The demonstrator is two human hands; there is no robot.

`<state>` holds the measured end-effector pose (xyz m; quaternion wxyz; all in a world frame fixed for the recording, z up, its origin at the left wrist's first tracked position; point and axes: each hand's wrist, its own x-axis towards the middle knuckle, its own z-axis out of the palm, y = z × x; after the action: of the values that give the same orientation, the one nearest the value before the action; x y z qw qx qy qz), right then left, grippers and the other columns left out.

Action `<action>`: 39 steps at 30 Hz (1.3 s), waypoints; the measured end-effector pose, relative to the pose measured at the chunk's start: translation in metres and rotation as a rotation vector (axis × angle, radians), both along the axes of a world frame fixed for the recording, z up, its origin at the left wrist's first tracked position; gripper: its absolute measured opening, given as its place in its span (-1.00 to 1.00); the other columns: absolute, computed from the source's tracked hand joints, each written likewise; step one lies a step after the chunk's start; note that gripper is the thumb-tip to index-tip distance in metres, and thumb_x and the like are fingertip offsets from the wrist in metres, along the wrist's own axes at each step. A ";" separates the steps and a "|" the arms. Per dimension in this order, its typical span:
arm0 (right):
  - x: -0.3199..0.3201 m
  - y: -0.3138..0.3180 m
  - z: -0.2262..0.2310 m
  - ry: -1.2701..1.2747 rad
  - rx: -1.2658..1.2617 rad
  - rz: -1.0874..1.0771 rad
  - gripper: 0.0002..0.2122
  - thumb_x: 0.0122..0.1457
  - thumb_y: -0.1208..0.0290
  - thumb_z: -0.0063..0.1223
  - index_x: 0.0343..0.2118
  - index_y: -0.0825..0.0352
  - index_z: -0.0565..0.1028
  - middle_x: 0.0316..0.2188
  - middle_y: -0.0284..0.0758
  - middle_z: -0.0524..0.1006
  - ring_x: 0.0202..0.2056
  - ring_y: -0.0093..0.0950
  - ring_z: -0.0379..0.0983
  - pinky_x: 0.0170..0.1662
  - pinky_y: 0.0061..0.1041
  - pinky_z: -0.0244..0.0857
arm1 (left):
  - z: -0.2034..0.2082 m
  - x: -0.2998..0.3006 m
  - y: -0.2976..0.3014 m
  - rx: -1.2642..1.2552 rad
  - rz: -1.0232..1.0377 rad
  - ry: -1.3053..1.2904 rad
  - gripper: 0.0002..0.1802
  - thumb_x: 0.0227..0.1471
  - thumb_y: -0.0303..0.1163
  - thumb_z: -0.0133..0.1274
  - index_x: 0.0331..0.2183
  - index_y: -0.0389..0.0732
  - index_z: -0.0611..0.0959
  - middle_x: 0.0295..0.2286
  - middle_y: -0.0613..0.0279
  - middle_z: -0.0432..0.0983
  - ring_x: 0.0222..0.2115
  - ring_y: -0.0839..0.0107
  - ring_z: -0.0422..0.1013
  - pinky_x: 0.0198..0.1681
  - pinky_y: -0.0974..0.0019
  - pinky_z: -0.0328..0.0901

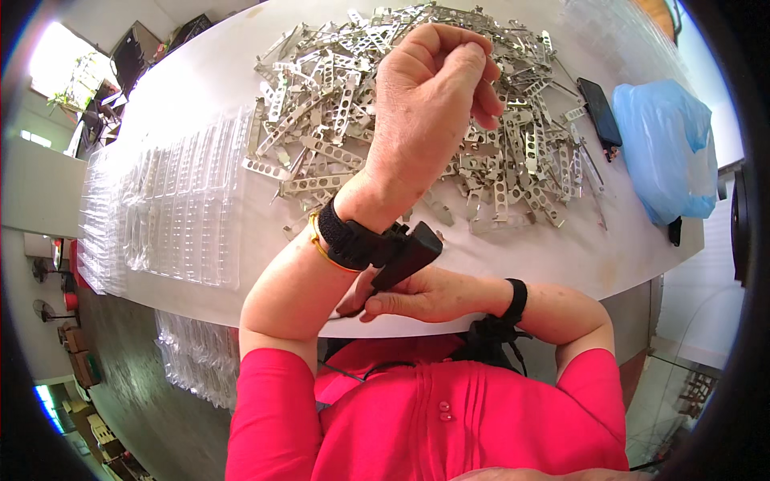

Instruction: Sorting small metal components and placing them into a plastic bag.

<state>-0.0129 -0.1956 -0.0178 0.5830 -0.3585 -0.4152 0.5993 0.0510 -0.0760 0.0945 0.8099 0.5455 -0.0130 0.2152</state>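
Observation:
My left hand [433, 96] is raised over a large heap of flat, perforated metal strips [337, 152]. Its fingers curl in and the thumb presses against them, with nothing showing in the grip. Around the left wrist runs a black strap [341, 236] bearing a black wedge-shaped device [411, 255], and a thin yellow band [322, 248] lies beside it. At the table's near edge, my right hand [429, 294] is just under this device, thumb and fingers drawn together. The device partly covers those fingers, so what they hold, if anything, is hidden. A black band [517, 301] circles the right wrist.
Stacked clear plastic trays [192, 192] stand on the left of the white table [265, 220]. To the right of the heap lie a dark phone [599, 112] and a light-blue plastic bag [666, 148]. More clear plastic packs [196, 357] sit below the near left edge.

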 end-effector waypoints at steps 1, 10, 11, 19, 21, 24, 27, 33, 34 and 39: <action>-0.002 0.000 0.000 0.181 -0.030 0.074 -0.71 0.36 0.27 -0.05 -0.01 0.39 0.44 -0.07 -0.32 0.52 -0.03 -0.54 0.43 0.06 -0.46 0.38 | 0.001 -0.002 0.001 0.064 -0.006 0.021 -0.81 0.24 -0.44 -0.06 -0.23 -0.37 0.57 -0.40 0.14 0.56 -0.52 0.46 0.49 -0.45 0.37 0.43; -0.003 -0.001 -0.003 0.212 -0.025 0.279 -0.62 0.39 0.39 -0.14 0.19 0.44 0.24 0.09 -0.22 0.43 0.04 -0.50 0.43 0.13 -0.47 0.35 | 0.007 -0.034 0.041 0.113 0.201 -0.058 -0.81 0.24 -0.45 -0.05 -0.21 -0.34 0.60 -0.44 0.18 0.57 -0.55 0.48 0.47 -0.49 0.42 0.40; -0.002 -0.001 -0.003 0.213 -0.024 0.283 -0.62 0.39 0.39 -0.14 0.19 0.44 0.24 0.09 -0.22 0.43 0.04 -0.50 0.43 0.13 -0.47 0.35 | 0.004 -0.036 0.047 0.150 0.251 -0.057 -0.82 0.24 -0.46 -0.05 -0.21 -0.33 0.60 -0.43 0.19 0.57 -0.55 0.50 0.46 -0.50 0.44 0.38; 0.021 -0.006 0.025 0.066 -0.366 0.250 -0.59 0.37 0.47 -0.14 0.23 0.44 0.22 0.05 -0.12 0.48 -0.12 -0.46 0.57 -0.09 -0.50 0.51 | -0.037 -0.054 0.091 0.620 0.421 0.298 -0.89 0.19 -0.50 0.03 -0.27 -0.30 0.62 -0.50 0.38 0.49 -0.57 0.65 0.36 -0.50 0.54 0.28; 0.029 -0.006 0.031 0.034 -0.345 0.200 -0.62 0.36 0.48 -0.13 0.20 0.45 0.26 -0.02 -0.12 0.52 -0.17 -0.44 0.59 -0.16 -0.50 0.53 | -0.050 -0.059 0.105 0.793 0.433 0.322 -0.90 0.17 -0.51 0.05 -0.29 -0.30 0.63 -0.50 0.40 0.49 -0.57 0.65 0.34 -0.50 0.52 0.27; 0.041 -0.010 0.034 0.029 -0.301 0.044 -0.67 0.35 0.49 -0.11 0.13 0.46 0.34 -0.13 -0.12 0.58 -0.27 -0.44 0.61 -0.27 -0.51 0.55 | -0.059 -0.066 0.114 1.025 0.453 0.322 -0.93 0.04 -0.55 0.11 -0.36 -0.28 0.65 -0.48 0.36 0.50 -0.58 0.58 0.33 -0.48 0.44 0.26; 0.055 -0.016 0.038 0.078 -0.279 -0.157 -0.72 0.33 0.49 -0.08 0.06 0.46 0.39 -0.20 -0.13 0.60 -0.33 -0.44 0.62 -0.34 -0.51 0.55 | -0.062 -0.072 0.115 1.192 0.273 0.327 -0.88 -0.05 -0.57 0.12 -0.36 -0.27 0.64 -0.46 0.24 0.51 -0.58 0.47 0.35 -0.46 0.40 0.27; 0.076 -0.022 0.031 0.134 -0.165 -0.525 -0.81 0.34 0.43 -0.08 -0.11 0.40 0.46 -0.33 -0.21 0.60 -0.41 -0.46 0.61 -0.40 -0.44 0.55 | -0.074 -0.072 0.108 1.339 0.126 0.396 -0.80 -0.09 -0.55 0.04 -0.32 -0.28 0.62 -0.36 0.08 0.50 -0.39 0.12 0.49 -0.32 0.17 0.37; 0.079 -0.022 0.028 0.136 -0.169 -0.528 -0.81 0.34 0.43 -0.08 -0.11 0.40 0.46 -0.33 -0.21 0.60 -0.41 -0.46 0.61 -0.40 -0.44 0.55 | -0.075 -0.071 0.107 1.408 0.145 0.392 -0.79 -0.09 -0.56 0.03 -0.31 -0.27 0.62 -0.35 0.08 0.50 -0.37 0.09 0.50 -0.29 0.13 0.37; 0.088 -0.020 0.025 0.154 -0.128 -0.620 -0.85 0.32 0.45 -0.07 -0.14 0.40 0.45 -0.35 -0.23 0.59 -0.47 -0.51 0.59 -0.46 -0.47 0.53 | -0.075 -0.067 0.104 1.345 0.106 0.510 -0.78 -0.11 -0.58 0.03 -0.31 -0.26 0.62 -0.34 0.06 0.50 -0.34 0.04 0.49 -0.26 0.09 0.37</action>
<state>0.0749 -0.2161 0.0070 0.7437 -0.4574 -0.2024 0.4435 -0.0161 0.0280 0.0197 0.2649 0.9592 0.0733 0.0655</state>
